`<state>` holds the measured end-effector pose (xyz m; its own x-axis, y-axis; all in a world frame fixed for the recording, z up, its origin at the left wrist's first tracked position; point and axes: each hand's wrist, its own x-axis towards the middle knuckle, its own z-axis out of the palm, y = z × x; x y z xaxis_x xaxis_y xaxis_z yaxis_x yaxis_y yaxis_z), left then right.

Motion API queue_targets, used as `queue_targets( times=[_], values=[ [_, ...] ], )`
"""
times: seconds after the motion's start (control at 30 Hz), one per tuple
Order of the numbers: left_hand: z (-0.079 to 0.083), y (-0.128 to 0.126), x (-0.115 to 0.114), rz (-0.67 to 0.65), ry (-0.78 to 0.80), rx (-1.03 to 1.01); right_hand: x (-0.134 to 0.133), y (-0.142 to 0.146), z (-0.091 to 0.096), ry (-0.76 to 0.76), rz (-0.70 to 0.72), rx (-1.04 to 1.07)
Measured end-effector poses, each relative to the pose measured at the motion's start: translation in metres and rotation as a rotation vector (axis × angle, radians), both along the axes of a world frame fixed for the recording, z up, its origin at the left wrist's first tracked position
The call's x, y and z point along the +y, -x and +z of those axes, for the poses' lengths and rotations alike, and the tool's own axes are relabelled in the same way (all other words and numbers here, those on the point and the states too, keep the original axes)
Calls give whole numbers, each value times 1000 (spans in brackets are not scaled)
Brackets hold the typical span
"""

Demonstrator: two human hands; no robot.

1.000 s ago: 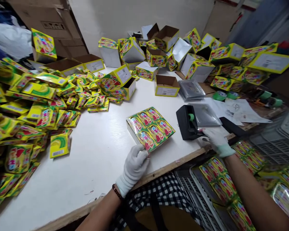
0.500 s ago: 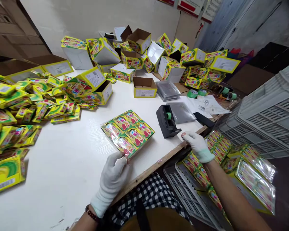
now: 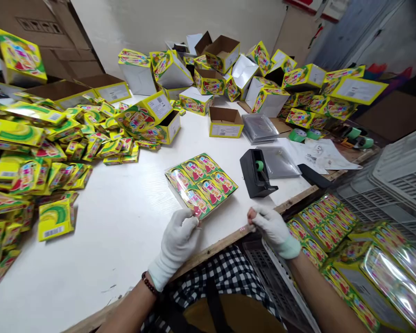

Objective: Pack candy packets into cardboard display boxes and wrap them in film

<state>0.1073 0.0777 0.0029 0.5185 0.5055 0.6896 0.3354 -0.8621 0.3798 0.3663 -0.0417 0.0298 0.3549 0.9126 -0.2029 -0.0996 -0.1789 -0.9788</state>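
Note:
A flat pack of small printed boxes (image 3: 204, 182) under clear plastic lies on the white table in front of me. My left hand (image 3: 180, 238), in a white glove with bare fingertips, is closed on its near corner. In a matching glove, my right hand (image 3: 268, 226) is pinched at the table's front edge, apart from the pack. Whatever its fingertips hold is too small to make out. Behind that hand stands a black tape dispenser (image 3: 256, 173) with a green roll in it.
Small yellow-green boxes (image 3: 55, 152) are heaped at the left. Opened display cartons (image 3: 225, 122) crowd the back. Clear plastic lids (image 3: 279, 162) lie beyond the dispenser, beside a black phone-like slab (image 3: 314, 175). Below the edge at right, a crate (image 3: 277, 273) stands near finished-looking packs (image 3: 324, 222).
My right hand has moved left from beside the tape dispenser, nearer to the pack. My left hand stays at the pack's corner. The view has shifted leftward.

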Motion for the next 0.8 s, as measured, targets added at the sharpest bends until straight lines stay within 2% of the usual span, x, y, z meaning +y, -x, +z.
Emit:
queue_targets(
  times=[0.07,0.13,0.23,0.43,0.57,0.67,0.73,0.8],
  values=[
    [2,0,-1,-2,10,3,16,37,9,-6,128,64],
    [4,0,-1,-4,22,1,34,65,12,4,198,137],
    [6,0,-1,-14,10,7,53,85,3,43,222,180],
    [16,-1,-5,111,-146,270,57,87,-19,131,198,235],
    [29,-11,-4,115,8,295,60,90,-16,224,206,259],
    [29,-22,-1,215,27,264,58,85,-6,274,279,248],
    [24,-27,-2,277,-3,271,52,75,-2,323,322,152],
    [20,-28,-6,304,-21,282,46,61,1,287,222,-133]
  ],
)
